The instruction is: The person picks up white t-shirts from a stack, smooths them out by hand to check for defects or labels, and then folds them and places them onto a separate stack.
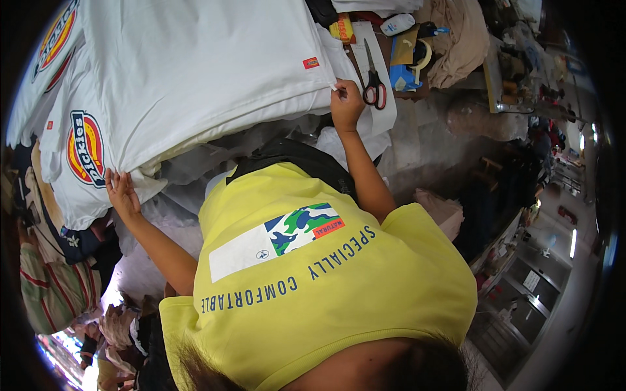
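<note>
Head view: flat white cloth garment [215, 62], long axis pointing forward; right hand [347, 107] pinching it, left hand [124, 194] touching, grip unclear.

A: Hands?
B: 2 total: L hand [124, 194], R hand [347, 107].
A: Tabletop [385, 47]?
B: Scissors [373, 79], 1 pr, by near edge. Paper strip [385, 118], 1, over same edge. Blue pkt [399, 79], 1, nr same edge. Tape roll [428, 53], 1. Yellow pkt [342, 29], 1.
A: White garments [202, 58]?
B: Stacked, qty unclr. Red tags [311, 63], 2 vis. Oval logos [86, 150]: 1 near-whole, partials unclr.
</note>
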A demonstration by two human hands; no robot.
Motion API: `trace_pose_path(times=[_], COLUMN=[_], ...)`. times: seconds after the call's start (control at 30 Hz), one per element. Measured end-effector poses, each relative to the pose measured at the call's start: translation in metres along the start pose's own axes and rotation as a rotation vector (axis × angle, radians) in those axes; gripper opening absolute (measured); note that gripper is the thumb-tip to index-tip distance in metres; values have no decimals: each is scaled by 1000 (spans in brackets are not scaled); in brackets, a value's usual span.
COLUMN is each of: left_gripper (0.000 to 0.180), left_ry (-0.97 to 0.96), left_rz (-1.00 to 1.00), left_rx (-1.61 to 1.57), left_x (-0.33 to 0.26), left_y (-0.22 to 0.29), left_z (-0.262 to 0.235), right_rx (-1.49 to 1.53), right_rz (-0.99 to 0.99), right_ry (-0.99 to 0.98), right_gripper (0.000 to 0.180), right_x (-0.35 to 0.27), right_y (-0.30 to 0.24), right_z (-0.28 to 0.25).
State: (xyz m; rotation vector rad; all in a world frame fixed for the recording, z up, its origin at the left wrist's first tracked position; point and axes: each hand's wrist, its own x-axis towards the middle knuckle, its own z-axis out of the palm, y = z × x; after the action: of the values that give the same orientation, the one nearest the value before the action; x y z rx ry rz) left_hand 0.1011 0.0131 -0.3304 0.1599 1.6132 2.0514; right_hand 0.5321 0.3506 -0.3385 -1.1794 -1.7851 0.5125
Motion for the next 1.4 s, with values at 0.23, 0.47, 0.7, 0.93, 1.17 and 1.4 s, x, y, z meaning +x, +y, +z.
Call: trace_pose_path(times=[0.23,0.47,0.7,0.93,1.17,1.4], left_gripper=[56,49,44,28,19,26], left_ry=[0,14,-145,-108,-52,-354], left_rz=[-8,-75,102,-73,-212,-353], left_rx=[34,590,1063,732,825,1696], left_x=[2,7,58,-14,-108,-118], left_y=[0,50,67,48,-93,-168], left_z=[-7,44,83,4,-87,-102], right_rx=[-22,545,129,378,108,-585], right_rz=[-88,864,324,685,916,752], right_ry=[-24,-270,-676,-563,-732,-1298], right_gripper=[20,33,38,21,20,39], right_x=[1,62,121,73,-63,-108], right_y=[3,-10,11,12,62,92], right_z=[0,-28,10,-67,-98,-79])
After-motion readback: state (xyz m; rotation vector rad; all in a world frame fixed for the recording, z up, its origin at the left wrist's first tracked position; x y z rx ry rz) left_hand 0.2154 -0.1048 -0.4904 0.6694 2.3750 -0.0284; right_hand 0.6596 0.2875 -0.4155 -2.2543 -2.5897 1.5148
